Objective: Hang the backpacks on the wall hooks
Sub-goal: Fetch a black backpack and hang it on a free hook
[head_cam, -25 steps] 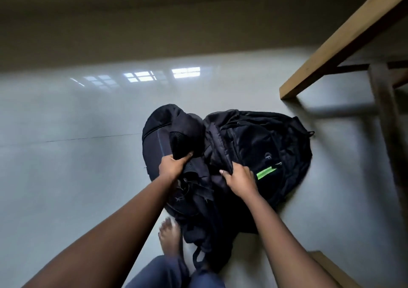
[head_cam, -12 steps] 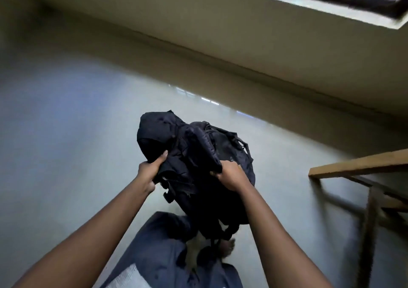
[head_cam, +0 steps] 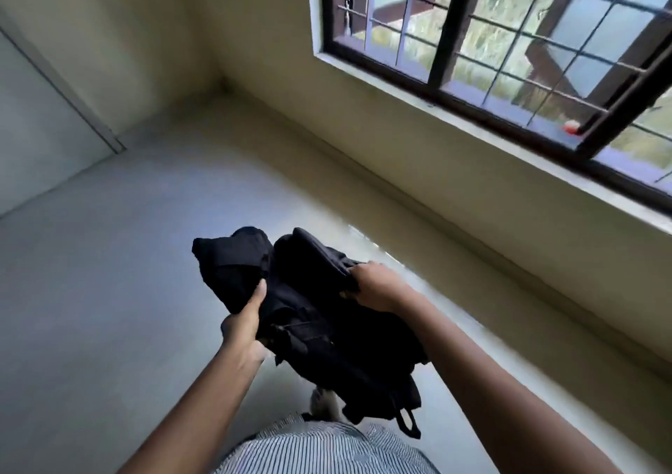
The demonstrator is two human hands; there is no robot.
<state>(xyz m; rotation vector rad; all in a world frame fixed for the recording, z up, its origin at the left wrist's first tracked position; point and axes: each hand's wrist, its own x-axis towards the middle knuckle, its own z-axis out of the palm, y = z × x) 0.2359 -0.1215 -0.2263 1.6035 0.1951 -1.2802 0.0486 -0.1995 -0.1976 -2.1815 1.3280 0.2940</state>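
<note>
Obs.: the black backpacks (head_cam: 320,328) are off the floor (head_cam: 109,291). One second ago they lay on it next to a wooden table, with both hands already on them. Now they hang as one dark bundle in front of the striped shirt (head_cam: 327,448). I cannot tell where one bag ends and the other begins. A strap loop (head_cam: 407,424) dangles free at the bottom.

Left hand (head_cam: 243,322): grips the left side of the bundle. The thumb lies pressed up along the fabric. The fingers are tucked under and hidden.

Right hand (head_cam: 374,286): fingers curled over a fold at the upper right of the bundle, clamped on it.

View change: the head has come up. The table has gone out of frame. A barred window (head_cam: 509,55), the wall (head_cam: 400,153) under it and a room corner (head_cam: 222,80) are now visible.

Reading: pickup looks complete and the carry has begun. Both bags are held by bunched cloth, not by their top loops.

Wall hooks: none in frame, neither on the wall under the window nor on the one left of the corner. Location unknown.

Next, as a judgement: find the hooks, then regrip one bag by its hanging loop.

Risk: the loose straps could snag or trail.
</note>
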